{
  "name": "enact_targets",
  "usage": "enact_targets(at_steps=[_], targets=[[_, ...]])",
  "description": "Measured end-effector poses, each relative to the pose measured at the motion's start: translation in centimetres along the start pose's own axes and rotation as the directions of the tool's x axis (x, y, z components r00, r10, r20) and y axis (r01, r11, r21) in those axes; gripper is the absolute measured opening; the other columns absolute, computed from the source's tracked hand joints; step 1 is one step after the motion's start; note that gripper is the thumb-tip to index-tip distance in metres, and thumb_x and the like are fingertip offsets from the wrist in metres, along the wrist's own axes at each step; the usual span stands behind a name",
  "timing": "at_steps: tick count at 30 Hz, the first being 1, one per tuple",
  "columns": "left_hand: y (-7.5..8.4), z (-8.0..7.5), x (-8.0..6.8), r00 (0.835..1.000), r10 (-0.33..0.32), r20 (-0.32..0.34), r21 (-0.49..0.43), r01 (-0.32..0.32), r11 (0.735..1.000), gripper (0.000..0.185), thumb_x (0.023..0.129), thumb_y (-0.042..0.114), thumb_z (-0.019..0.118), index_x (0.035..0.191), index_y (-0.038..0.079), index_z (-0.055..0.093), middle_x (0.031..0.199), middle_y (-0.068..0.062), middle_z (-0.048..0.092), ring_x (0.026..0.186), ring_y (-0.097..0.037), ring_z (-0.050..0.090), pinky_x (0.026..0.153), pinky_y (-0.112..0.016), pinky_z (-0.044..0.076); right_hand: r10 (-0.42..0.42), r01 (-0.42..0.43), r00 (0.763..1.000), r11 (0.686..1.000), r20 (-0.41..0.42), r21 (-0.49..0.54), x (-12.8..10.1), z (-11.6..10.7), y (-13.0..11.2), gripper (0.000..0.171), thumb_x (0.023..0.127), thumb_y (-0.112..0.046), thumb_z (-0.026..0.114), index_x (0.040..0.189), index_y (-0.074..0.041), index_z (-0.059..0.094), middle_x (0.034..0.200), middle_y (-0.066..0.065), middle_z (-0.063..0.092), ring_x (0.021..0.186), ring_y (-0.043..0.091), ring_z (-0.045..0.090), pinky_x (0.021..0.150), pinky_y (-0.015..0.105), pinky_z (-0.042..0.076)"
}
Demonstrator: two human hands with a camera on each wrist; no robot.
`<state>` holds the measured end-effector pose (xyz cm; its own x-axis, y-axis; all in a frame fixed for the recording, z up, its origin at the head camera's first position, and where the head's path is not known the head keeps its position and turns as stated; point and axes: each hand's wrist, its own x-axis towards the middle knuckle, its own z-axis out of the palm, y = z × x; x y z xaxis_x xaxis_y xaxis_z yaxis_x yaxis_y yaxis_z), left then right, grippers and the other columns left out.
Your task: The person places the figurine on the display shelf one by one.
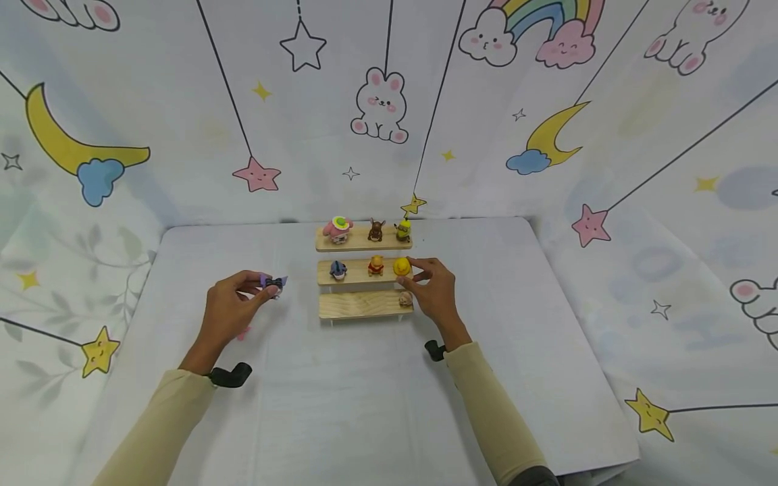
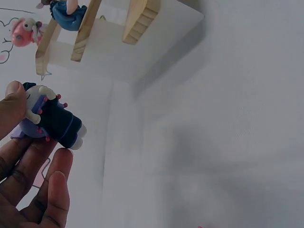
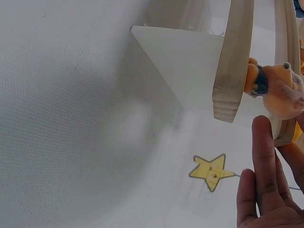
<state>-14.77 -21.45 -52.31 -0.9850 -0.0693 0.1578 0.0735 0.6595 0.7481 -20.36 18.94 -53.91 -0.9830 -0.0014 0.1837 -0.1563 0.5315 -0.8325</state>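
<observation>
A three-tier wooden shelf (image 1: 363, 305) stands mid-table with small toy figures on it. My left hand (image 1: 234, 307) is to its left and pinches a small dark figure with purple parts (image 1: 273, 282), seen close up as the dark figure (image 2: 52, 118) between thumb and fingertips. My right hand (image 1: 433, 291) is at the shelf's right end. Its thumb and fingers close on a small tan figure (image 1: 405, 298) on the lowest board; in the right wrist view the tan figure (image 3: 278, 92) sits just beyond a fingertip (image 3: 262, 128).
The top board carries a pink figure with a hat (image 1: 338, 229), a brown one (image 1: 376, 231) and a yellow one (image 1: 403, 231). The middle board has a blue figure (image 1: 338, 270), an orange bear (image 1: 376, 265) and a yellow duck (image 1: 402, 266). A small pink item (image 1: 243, 332) lies by the left hand. Printed cloth walls surround the table.
</observation>
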Motion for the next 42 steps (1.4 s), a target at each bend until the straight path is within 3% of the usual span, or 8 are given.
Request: enact_targets(at_steps=[13,21,30,42], targets=[[2.2,2.4,0.6,0.997,0.052,0.061,-0.087,-0.047,0.995,0.035,0.097,0.039,0.079,0.119,0.012,0.077,0.108,-0.008,0.081,0.098,-0.021,0.073,0.076,-0.014,0.049,-0.001,0.001,1.000,1.000,-0.005,0.000,0.0,0.0,-0.1,0.051,0.088,-0.029,0.089,0.136,-0.017,0.075,0.123,0.010,0.071,0.094,0.024,0.074,0.082,0.040,0.061],[3.6,4.1,0.4,0.993,0.067,0.098,-0.142,-0.053,0.988,0.033,0.095,0.037,0.083,0.118,0.015,0.077,0.109,-0.006,0.080,0.102,-0.023,0.074,0.077,-0.018,0.052,-0.032,0.032,0.999,0.999,-0.007,0.014,0.0,-0.1,-0.2,0.051,0.088,-0.026,0.089,0.135,-0.011,0.074,0.125,0.020,0.070,0.092,0.028,0.075,0.082,0.044,0.062],[4.7,6.2,0.1,0.989,0.093,0.111,-0.221,-0.067,0.973,0.029,0.091,0.034,0.087,0.113,0.017,0.078,0.108,-0.003,0.080,0.099,-0.020,0.075,0.074,-0.021,0.054,-0.018,0.018,1.000,1.000,-0.009,0.012,0.0,0.1,0.0,0.051,0.089,-0.025,0.089,0.136,-0.013,0.074,0.126,0.022,0.069,0.093,0.028,0.074,0.081,0.042,0.061],[6.5,8.6,-0.7,0.987,0.099,0.127,-0.300,-0.056,0.952,0.029,0.089,0.027,0.089,0.114,0.017,0.077,0.112,-0.003,0.078,0.103,-0.020,0.074,0.079,-0.028,0.061,-0.029,0.029,0.999,0.999,-0.022,-0.017,0.1,0.3,0.3,0.050,0.088,-0.027,0.089,0.135,-0.015,0.075,0.121,0.010,0.071,0.091,0.024,0.074,0.081,0.040,0.061]])
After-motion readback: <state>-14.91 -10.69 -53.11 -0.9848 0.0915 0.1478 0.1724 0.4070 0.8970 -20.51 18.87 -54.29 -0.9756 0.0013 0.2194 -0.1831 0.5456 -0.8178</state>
